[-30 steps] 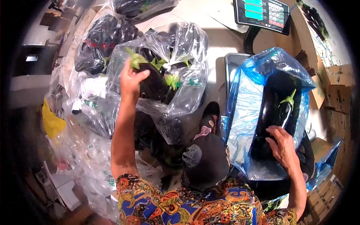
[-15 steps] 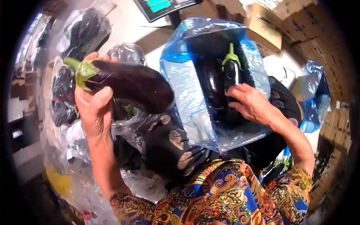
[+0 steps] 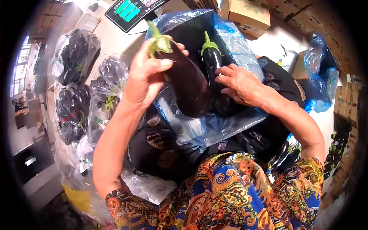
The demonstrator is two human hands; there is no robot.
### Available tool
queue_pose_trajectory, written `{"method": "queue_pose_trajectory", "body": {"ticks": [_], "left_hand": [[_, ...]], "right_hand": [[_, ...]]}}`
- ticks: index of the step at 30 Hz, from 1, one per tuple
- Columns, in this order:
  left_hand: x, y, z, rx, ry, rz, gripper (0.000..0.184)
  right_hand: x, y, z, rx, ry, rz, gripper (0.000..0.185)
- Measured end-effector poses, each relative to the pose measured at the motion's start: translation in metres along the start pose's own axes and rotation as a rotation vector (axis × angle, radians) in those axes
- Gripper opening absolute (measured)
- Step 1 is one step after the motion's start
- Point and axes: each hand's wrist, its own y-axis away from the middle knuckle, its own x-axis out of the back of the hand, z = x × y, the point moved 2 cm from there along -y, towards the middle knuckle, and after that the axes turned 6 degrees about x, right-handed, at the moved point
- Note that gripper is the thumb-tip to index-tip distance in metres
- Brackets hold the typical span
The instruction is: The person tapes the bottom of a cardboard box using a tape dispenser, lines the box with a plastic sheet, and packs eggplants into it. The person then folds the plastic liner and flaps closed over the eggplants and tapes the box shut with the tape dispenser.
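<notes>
My left hand is closed round the green-capped end of a large dark purple eggplant, which slants down to the right over the opening of a blue plastic liner bag. Inside the bag, a second glossy eggplant lies with its green stem pointing away from me. The curled fingers of my right hand press against the right side of that second eggplant; its lower part is partly hidden by shadow. The bag rests at my lap, over dark patterned trousers.
Clear bags of eggplants stand on the left. A scale with a lit display is at the top. Cardboard boxes are stacked behind and along the right, near another blue plastic-lined box.
My left hand has brought its eggplant rightward, from beside the bag to over it, and turned it from nearly level to steeply slanted. My right hand stays at the eggplant in the bag.
</notes>
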Motion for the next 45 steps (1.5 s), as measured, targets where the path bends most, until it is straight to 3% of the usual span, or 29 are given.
{"method": "queue_pose_trajectory", "body": {"ticks": [5, 8, 13, 16, 18, 20, 23, 24, 26, 28, 29, 32, 37, 40, 41, 45], "left_hand": [[0.008, -0.033, -0.074, 0.240, 0.306, -0.057, 0.032], [0.019, -0.047, -0.096, 0.362, 0.269, 0.008, 0.023], [0.027, -0.058, -0.097, 0.385, -0.046, 0.269, 0.021], [0.009, -0.051, -0.075, 0.254, 0.043, 0.189, 0.027], [-0.003, -0.048, -0.035, 0.051, -0.131, 0.068, 0.037], [-0.017, -0.042, 0.008, -0.201, -0.318, -0.067, 0.034], [-0.045, -0.032, 0.019, -0.385, -1.008, -0.314, 0.042], [-0.054, -0.032, 0.007, -0.573, -1.196, -0.464, 0.046], [-0.063, -0.024, -0.025, -0.442, -1.622, -0.738, 0.042], [-0.041, -0.019, -0.076, -0.621, -1.581, -0.777, 0.032], [-0.039, -0.016, -0.081, -0.543, -1.695, -0.799, 0.029], [-0.038, -0.006, -0.085, -0.808, -1.815, -0.609, 0.034], [-0.024, -0.006, -0.080, -0.644, -1.762, -0.500, 0.033], [-0.021, -0.011, -0.091, -0.651, -1.787, -0.646, 0.029], [-0.020, -0.011, -0.092, -0.617, -1.780, -0.665, 0.026], [-0.016, -0.009, -0.100, -0.796, -1.858, -0.444, 0.031]], "right_hand": [[-0.001, -0.002, -0.002, -0.038, 0.082, -0.086, 0.030], [-0.007, -0.003, 0.000, -0.008, 0.142, -0.141, 0.036], [-0.017, 0.006, -0.005, 0.032, 0.261, -0.115, 0.050], [-0.014, 0.006, -0.001, 0.028, 0.261, -0.141, 0.055], [-0.015, 0.007, 0.000, 0.019, 0.251, -0.165, 0.054], [-0.015, 0.007, -0.002, 0.042, 0.299, -0.132, 0.048], [-0.012, 0.004, -0.005, 0.023, 0.281, -0.161, 0.043], [-0.010, 0.003, -0.004, 0.004, 0.259, -0.185, 0.042], [-0.013, 0.004, 0.002, 0.007, 0.244, -0.180, 0.042], [-0.009, 0.007, -0.001, 0.021, 0.272, -0.147, 0.044], [-0.015, 0.011, 0.001, 0.008, 0.271, -0.127, 0.048], [-0.008, 0.011, 0.000, -0.090, 0.146, -0.232, 0.055], [-0.008, 0.007, -0.001, -0.054, 0.111, -0.101, 0.031], [-0.011, 0.008, -0.004, -0.053, 0.092, -0.098, 0.044], [-0.011, 0.008, -0.004, -0.052, 0.093, -0.089, 0.038], [-0.008, 0.011, 0.001, -0.049, 0.102, -0.050, 0.025]]}}
